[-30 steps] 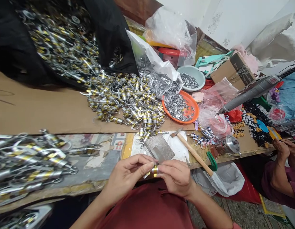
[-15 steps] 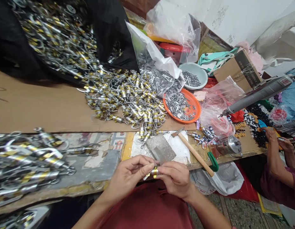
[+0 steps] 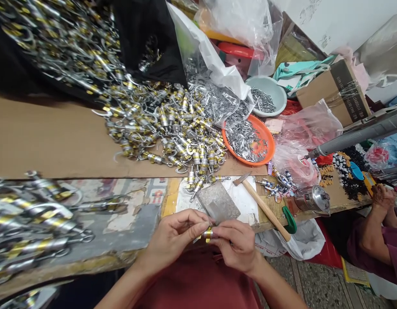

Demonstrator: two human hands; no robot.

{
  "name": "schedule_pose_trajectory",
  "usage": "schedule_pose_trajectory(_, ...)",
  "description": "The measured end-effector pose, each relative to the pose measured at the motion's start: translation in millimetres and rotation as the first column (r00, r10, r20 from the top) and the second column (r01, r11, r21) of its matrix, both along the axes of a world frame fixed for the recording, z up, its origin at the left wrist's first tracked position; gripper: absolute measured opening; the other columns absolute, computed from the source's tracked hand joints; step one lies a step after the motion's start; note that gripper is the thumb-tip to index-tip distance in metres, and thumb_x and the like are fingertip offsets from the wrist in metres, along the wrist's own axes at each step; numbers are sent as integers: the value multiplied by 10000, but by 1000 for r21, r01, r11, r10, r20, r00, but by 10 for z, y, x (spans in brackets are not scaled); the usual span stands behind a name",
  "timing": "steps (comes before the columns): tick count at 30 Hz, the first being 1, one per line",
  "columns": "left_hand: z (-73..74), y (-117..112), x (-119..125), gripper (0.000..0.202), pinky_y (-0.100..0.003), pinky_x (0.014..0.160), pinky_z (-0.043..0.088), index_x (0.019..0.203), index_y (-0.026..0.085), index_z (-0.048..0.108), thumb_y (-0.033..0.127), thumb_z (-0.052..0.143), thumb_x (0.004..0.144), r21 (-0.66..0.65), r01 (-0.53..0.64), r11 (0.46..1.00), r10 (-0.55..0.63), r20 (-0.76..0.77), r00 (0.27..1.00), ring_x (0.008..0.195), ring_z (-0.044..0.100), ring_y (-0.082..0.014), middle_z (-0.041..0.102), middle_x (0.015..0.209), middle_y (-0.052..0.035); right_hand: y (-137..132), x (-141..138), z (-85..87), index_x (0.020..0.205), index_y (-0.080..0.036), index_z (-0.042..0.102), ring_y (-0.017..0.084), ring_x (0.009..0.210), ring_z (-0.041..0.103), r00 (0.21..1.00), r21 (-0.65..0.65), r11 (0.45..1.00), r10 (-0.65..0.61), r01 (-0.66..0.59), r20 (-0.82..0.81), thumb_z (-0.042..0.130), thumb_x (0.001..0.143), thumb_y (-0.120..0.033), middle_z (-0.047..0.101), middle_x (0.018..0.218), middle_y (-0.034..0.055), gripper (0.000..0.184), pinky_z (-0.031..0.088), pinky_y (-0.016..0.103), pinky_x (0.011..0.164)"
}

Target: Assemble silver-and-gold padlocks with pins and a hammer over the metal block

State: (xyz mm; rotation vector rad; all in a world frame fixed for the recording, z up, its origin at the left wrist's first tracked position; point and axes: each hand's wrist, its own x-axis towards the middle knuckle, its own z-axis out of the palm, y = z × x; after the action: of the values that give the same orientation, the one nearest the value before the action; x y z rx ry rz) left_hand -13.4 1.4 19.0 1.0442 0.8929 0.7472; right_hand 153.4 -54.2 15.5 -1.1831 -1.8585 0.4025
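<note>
My left hand (image 3: 182,236) and my right hand (image 3: 235,244) meet above my lap, at the near edge of the bench. Between their fingertips lies a small silver metal fitting with yellow bands (image 3: 208,234). Thumb and fingers of the left pinch its left end, while the right grips the other end; the fingers partly cover it. Just beyond them is a flat grey metal block (image 3: 218,201) on white paper. A hammer (image 3: 266,208) with a wooden handle rests to the right of the block.
Similar hooked fittings (image 3: 172,128) form a large heap behind; more lie at left (image 3: 40,223). Small metal parts fill an orange plate (image 3: 271,150) and a pale bowl (image 3: 282,103). A grey power screwdriver (image 3: 356,135) hangs at right, near a metal canister (image 3: 312,198) and a co-worker's hands (image 3: 383,197).
The view has shifted slightly, so the bench items at right appear farther right. My hands keep their grip on the fitting, nearly still. The co-worker's hands have come closer together.
</note>
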Motion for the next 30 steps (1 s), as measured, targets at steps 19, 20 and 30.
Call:
schedule_pose_trajectory(19,13,-35,6,183,-297,695,516,577,178,681,325,699,684,3,-26,1000,26,17,1000,758,667,-231,724,728,-80,-14,5,-22,896,-144,641,130,644,635,999,17,1000,15,-15,-32,623,800,-141,668,733,70,98,538,213,590)
schedule_pose_trajectory(20,11,-42,6,184,-295,690,515,576,177,679,324,698,684,7,-30,1000,30,13,999,754,667,-229,721,722,-79,-20,6,-26,902,-148,640,131,649,635,1000,24,1000,15,-14,-21,620,803,-146,668,735,68,100,539,215,592)
schedule_pose_trajectory(30,-33,-85,-5,179,-278,683,514,600,172,676,317,690,704,14,-26,1000,26,53,998,741,661,-209,714,722,-71,-55,-14,-51,919,-173,632,121,626,625,1000,36,999,14,-14,-2,584,833,-176,670,731,54,98,528,210,565)
